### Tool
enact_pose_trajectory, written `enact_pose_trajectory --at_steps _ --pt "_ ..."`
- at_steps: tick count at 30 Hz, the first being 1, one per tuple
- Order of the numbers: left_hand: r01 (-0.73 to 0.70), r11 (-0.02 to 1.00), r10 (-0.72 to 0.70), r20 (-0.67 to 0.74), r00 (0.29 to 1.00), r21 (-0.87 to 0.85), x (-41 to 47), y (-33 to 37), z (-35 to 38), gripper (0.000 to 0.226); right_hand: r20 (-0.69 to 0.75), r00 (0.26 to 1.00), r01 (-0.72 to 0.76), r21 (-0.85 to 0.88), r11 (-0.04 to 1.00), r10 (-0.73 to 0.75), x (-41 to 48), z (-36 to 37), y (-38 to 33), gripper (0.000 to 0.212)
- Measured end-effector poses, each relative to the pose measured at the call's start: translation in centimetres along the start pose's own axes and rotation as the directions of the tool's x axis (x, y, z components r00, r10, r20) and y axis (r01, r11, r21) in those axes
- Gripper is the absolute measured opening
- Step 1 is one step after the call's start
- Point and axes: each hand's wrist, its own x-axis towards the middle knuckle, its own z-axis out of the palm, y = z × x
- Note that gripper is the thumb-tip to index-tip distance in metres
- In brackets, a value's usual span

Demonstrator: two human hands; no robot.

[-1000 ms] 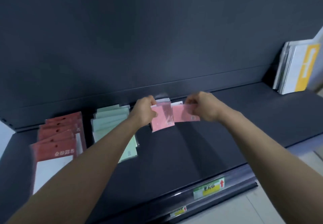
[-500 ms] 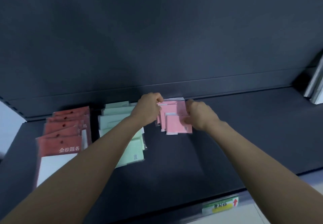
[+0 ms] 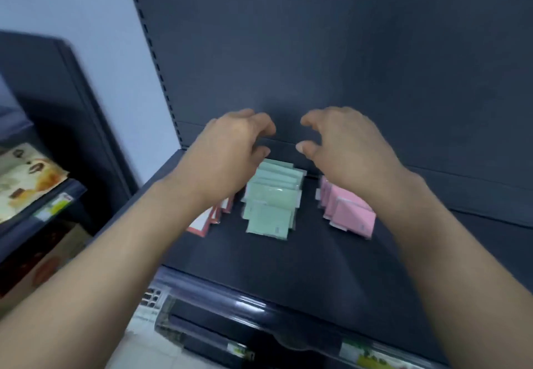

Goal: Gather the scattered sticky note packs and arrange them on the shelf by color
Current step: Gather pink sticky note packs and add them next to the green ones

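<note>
Since neither hand is holding anything, I'd guess the sorting is pretty much done. Left hand (image 3: 230, 152) and right hand (image 3: 346, 149) both hover over the back of the shelf (image 3: 288, 267), fingers loosely curled, nothing in them.

Green sticky note packs (image 3: 271, 201) sit in an overlapping row just below and between the two hands, running from the back panel toward the shelf front. Pink sticky note packs (image 3: 350, 211) lie under the right wrist, partly hidden by it, in the same layout. Red-and-white packs (image 3: 202, 224) peek out from beneath the left wrist.

Each colour gets its own row with bare shelf between, shingled so every pack shows. That seems to be the point. Packs look flat, in shiny clear wrappers, a bit blurry though.
</note>
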Motion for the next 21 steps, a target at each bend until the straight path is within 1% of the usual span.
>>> enact_pose_trajectory --at_steps 2,4,8,11,15,21 --pt "0.045 0.993 -0.037 -0.071 0.997 0.111 -2.4 -0.7 -3.4 0.027 -0.026 0.995 0.096 0.047 0.994 -0.095 0.4 -1.2 -3.2 0.033" --pt "0.132 0.97 -0.107 -0.126 0.986 0.205 -5.2 -1.6 -6.6 0.029 -0.058 0.979 0.2 0.099 0.975 -0.195 0.7 -1.9 -6.9 0.035" --pt "0.3 0.899 -0.236 -0.223 0.946 0.319 -11.7 -3.4 -11.9 0.029 -0.113 0.905 0.424 0.164 0.891 -0.41 0.8 -1.9 -14.8 0.037" --pt "0.435 0.828 -0.345 -0.29 0.892 0.354 -16.8 -4.8 -15.5 0.027 -0.136 0.838 0.546 0.2 0.814 -0.529 0.5 -1.9 -21.2 0.035" --pt "0.583 0.722 -0.447 -0.392 0.804 0.373 -24.2 -6.6 -20.4 0.027 -0.182 0.724 0.69 0.208 0.693 -0.665 -0.9 -2.1 -30.6 0.031" --pt "0.745 0.53 -0.548 -0.507 0.666 0.405 -36.3 -9.4 -27.7 0.023 -0.219 0.559 0.826 0.233 0.514 -0.799 -5.0 -2.3 -45.4 0.031"
